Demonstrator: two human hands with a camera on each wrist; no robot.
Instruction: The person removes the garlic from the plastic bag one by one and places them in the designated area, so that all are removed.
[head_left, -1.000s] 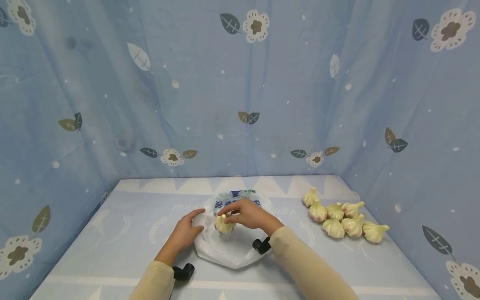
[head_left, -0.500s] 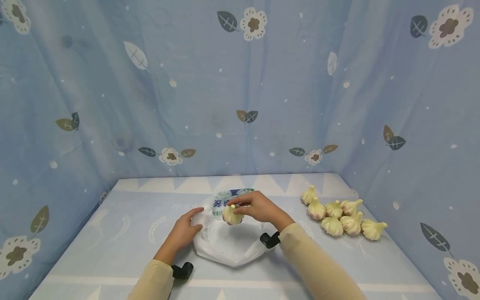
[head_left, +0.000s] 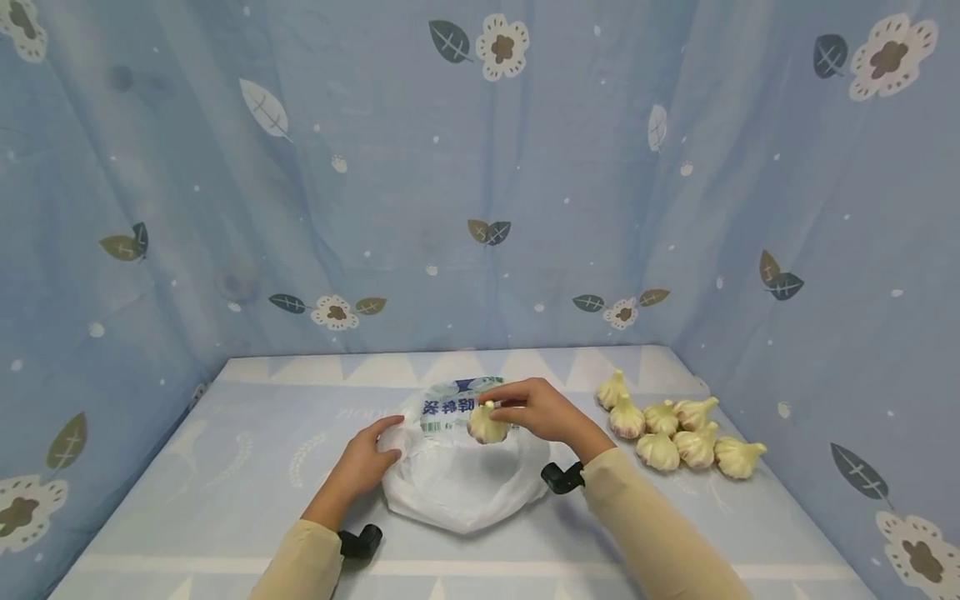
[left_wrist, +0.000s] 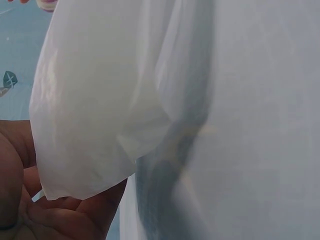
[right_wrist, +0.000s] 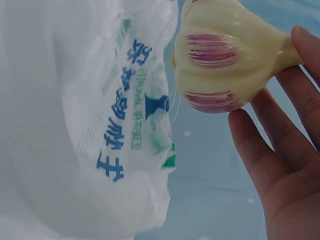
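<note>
A white plastic bag (head_left: 465, 479) with blue and green print lies spread on the table, its mouth facing up. My left hand (head_left: 363, 458) holds the bag's left side; in the left wrist view the white plastic (left_wrist: 95, 100) passes in front of part of the fingers. Over the bag's right part, my right hand (head_left: 543, 410) pinches a garlic bulb (head_left: 487, 423) by its stem. In the right wrist view this bulb (right_wrist: 220, 55) shows purple streaks and fine root hairs, and hangs apart from the bag's printed edge.
Several garlic bulbs (head_left: 660, 451) lie grouped on the table's right side. The pale blue patterned table (head_left: 247, 500) meets a blue floral curtain (head_left: 480, 167) at the back and sides. A black wrist camera mount (head_left: 360, 542) sits on each forearm.
My right hand has moved right and slightly up with the garlic bulb, from the bag's left part toward its right. The left hand stays at the bag's left side.
</note>
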